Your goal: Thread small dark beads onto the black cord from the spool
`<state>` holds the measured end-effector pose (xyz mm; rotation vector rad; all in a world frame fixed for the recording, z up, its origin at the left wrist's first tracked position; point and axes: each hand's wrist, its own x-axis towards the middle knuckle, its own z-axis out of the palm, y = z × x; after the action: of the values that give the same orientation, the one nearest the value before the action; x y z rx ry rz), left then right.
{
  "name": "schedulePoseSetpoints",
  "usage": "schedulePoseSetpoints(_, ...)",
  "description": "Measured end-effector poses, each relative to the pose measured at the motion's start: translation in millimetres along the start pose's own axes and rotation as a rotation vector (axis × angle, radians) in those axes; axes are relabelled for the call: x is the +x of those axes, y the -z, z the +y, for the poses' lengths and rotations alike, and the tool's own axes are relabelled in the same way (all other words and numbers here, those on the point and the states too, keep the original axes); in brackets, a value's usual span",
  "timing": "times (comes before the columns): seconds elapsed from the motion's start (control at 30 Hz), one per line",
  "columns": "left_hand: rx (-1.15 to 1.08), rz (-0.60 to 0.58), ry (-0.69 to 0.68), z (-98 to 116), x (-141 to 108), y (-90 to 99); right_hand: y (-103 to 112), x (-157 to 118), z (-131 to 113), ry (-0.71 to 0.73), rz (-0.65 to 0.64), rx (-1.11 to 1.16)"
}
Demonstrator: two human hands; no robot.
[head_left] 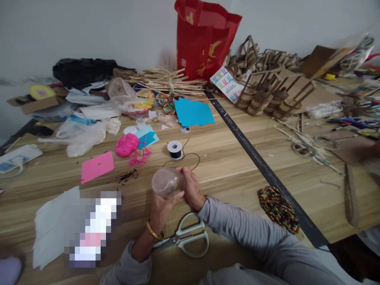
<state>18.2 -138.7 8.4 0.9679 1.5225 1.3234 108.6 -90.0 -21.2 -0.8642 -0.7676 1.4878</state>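
A clear plastic jar (166, 183) is tilted over the table, its round base toward the left. My left hand (162, 208), with a gold bangle at the wrist, grips it from below. Around the jar's right end are the fingers of my right hand (192, 187); whatever lies inside the jar is too blurred to name. Scissors with pale handles (194, 239) lie just below my hands. Beyond the jar stands a spool of black cord (174, 150), its loose end curling on the wood.
Pink yarn (127, 145), pink paper (97, 166) and a white cloth (55, 227) lie left. Blue sheets (194, 112) and a red bag (204, 39) are farther back. Small baskets (264, 101) and colored beads (278, 209) are right. Another person's hand (375, 152) shows at the right edge.
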Motion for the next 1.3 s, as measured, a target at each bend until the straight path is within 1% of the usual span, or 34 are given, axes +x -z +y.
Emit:
schedulePoseSetpoints(0.1, 0.041, 0.003, 0.002, 3, 0, -0.9, 0, 0, -2, -0.007, 0.002, -0.023)
schedulePoseSetpoints(0.23, 0.072, 0.015, -0.017, 1, 1, -1.5, 1, 1, -2, -0.015, 0.008, -0.075)
schedulePoseSetpoints(0.47, -0.009, 0.029, 0.003, -1, 2, 0.4, 3, 3, -3, 0.009, -0.043, -0.219)
schedulePoseSetpoints(0.67, 0.030, -0.001, 0.028, 2, 2, 0.0, 3, 2, -9, 0.014, -0.050, -0.302)
schedulePoseSetpoints(0.87, 0.014, -0.014, -0.010, -2, 4, 2.6, 4, 3, -15, 0.042, -0.087, -0.364)
schedulePoseSetpoints(1.0, -0.017, -0.024, -0.037, 0, 4, 3.6, 7, 4, -17, 0.071, -0.132, -0.395)
schedulePoseSetpoints(1.07, 0.018, -0.043, -0.036, 2, 5, 4.6, 8, 4, -17, 0.089, -0.154, -0.434)
schedulePoseSetpoints(1.2, 0.208, -0.117, -0.021, 4, 8, 7.5, 9, 4, -21, 0.092, -0.197, -0.562)
schedulePoseSetpoints(1.3, 0.256, -0.155, -0.052, 4, 10, 9.9, 9, 3, -22, 0.073, -0.205, -0.602)
